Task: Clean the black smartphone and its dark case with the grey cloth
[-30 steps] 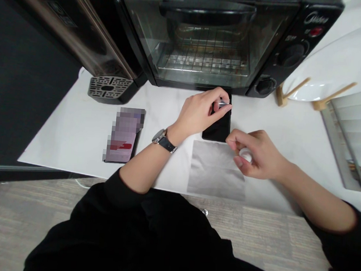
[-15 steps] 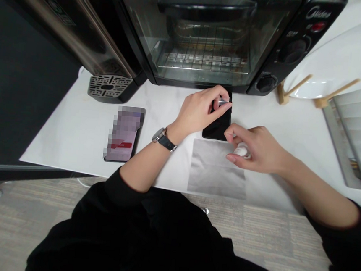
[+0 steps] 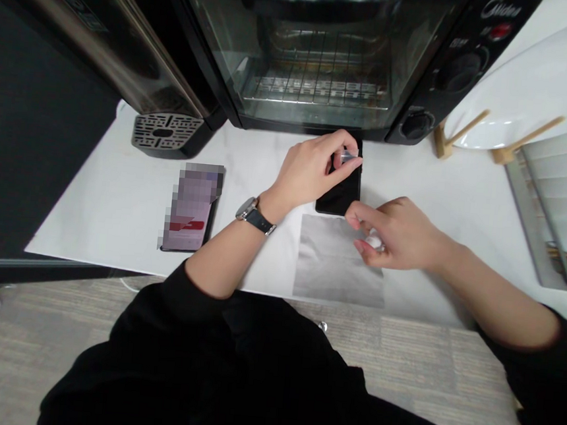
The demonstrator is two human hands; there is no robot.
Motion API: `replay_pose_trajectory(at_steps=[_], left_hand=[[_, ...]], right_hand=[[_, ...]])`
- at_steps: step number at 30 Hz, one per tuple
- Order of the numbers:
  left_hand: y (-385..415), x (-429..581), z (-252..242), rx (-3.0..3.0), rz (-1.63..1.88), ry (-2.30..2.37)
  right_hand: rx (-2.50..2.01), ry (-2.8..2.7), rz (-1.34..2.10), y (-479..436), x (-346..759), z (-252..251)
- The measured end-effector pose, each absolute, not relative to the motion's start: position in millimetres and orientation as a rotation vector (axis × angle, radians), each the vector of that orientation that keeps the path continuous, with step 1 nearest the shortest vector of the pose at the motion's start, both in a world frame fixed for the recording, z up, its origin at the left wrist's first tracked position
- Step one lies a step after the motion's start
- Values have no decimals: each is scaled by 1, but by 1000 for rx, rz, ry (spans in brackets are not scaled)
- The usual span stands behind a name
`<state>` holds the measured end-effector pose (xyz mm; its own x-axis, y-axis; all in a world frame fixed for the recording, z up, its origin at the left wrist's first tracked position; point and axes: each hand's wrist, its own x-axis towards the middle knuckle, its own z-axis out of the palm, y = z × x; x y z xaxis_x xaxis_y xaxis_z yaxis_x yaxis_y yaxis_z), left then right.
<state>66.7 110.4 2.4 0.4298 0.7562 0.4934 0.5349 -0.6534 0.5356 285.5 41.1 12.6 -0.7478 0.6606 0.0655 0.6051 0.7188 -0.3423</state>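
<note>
My left hand (image 3: 310,170), with a watch (image 3: 256,217) on its wrist, is closed over the upper part of a black phone (image 3: 338,197). Pinched between its thumb and fingers is a small clear cap (image 3: 348,156). The phone lies face up on the white counter, close to the oven. My right hand (image 3: 405,235) is curled around a small white object with a rounded top (image 3: 374,239), mostly hidden by the fingers. That hand is over the right side of a thin grey cloth (image 3: 333,270), which lies flat just in front of the phone.
A second phone (image 3: 191,214) with a lit screen lies to the left. Behind the hands stands a black toaster oven (image 3: 315,126), with a drink machine's drip tray (image 3: 164,132) at back left. White plates (image 3: 522,94) stand in a wooden rack (image 3: 443,144) on the right.
My right hand has shifted slightly left, and its fingers have turned a little around the white object. My left hand keeps its hold on the clear cap. The whole view has shifted slightly.
</note>
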Motion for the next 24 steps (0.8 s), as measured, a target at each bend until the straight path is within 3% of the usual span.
replay_pose_trajectory(at_steps=[5,13,24], left_hand=[[110,67,2,2368,1065,1097],[103,71,4,2408,976,805],[96,72,9,2470,977,847]], right_hand=[[-1061,-2591,410,47,291,18],[-1530,-2286,45,57,295,15],[-1581,-2222,61,57,293,12]])
